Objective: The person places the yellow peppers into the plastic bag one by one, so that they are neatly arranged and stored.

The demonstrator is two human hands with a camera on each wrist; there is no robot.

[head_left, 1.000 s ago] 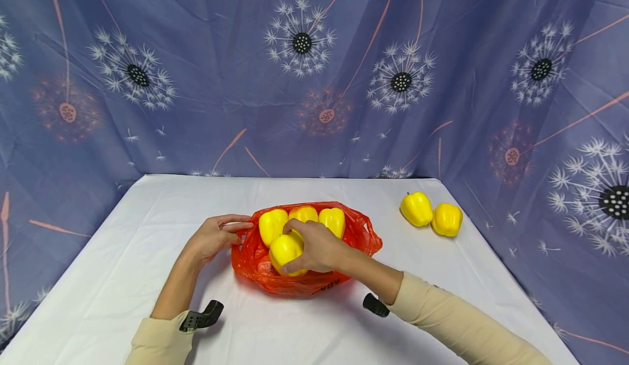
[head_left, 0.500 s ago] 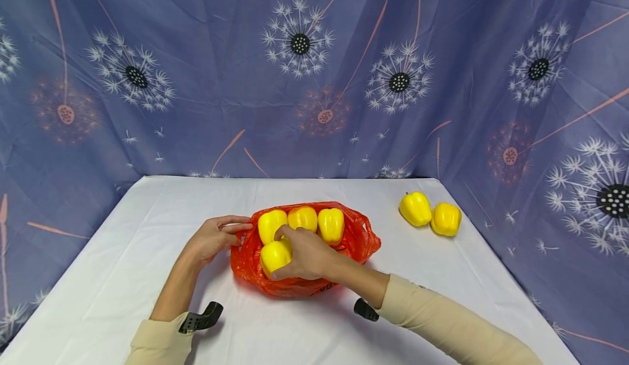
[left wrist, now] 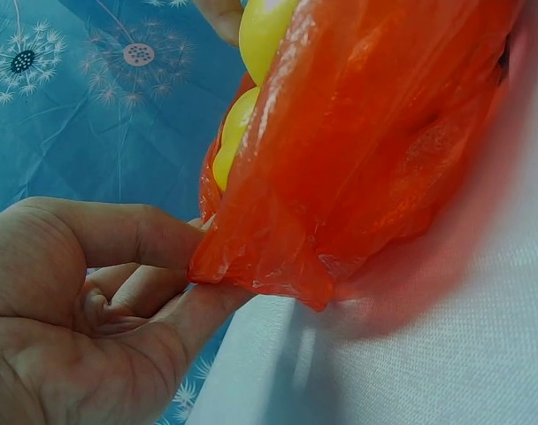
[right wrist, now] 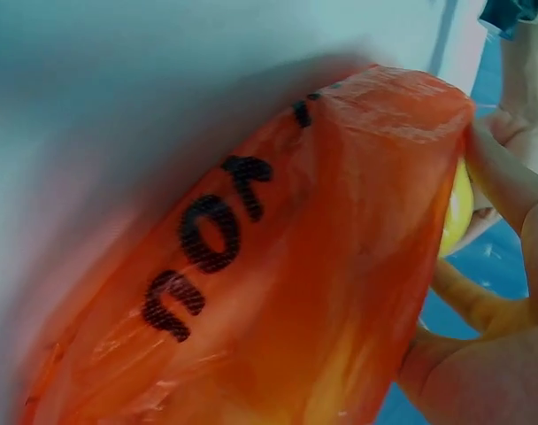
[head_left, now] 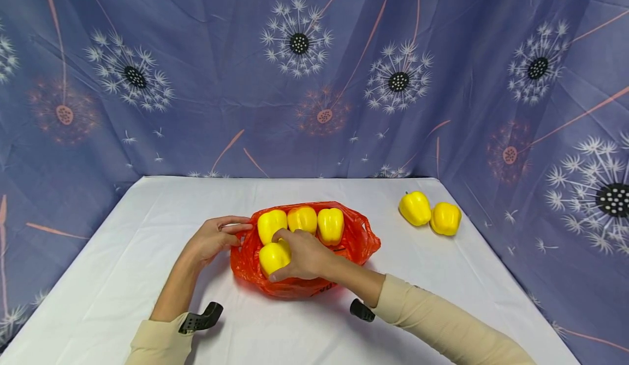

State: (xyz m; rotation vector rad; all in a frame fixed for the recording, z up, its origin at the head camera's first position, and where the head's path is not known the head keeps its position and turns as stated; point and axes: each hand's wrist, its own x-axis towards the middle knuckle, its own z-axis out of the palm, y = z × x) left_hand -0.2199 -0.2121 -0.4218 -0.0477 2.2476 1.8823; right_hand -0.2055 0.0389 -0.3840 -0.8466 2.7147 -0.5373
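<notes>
A red plastic bag lies with its mouth up on the table, and a row of three yellow bell peppers fills its far side. My left hand pinches the bag's left edge between thumb and fingers, as the left wrist view also shows. Reaching in from the right, my right hand grips another yellow bell pepper at the near left of the bag's mouth. In the right wrist view the bag's side, with black lettering, hides most of that pepper.
Two more yellow bell peppers lie side by side at the table's far right. The white tablecloth covers the table. Behind and to the right hangs a blue curtain with dandelion prints.
My right hand has shifted left and slightly towards me, bringing its yellow bell pepper lower into the bag's near left part. The left hand has stayed at the bag's edge.
</notes>
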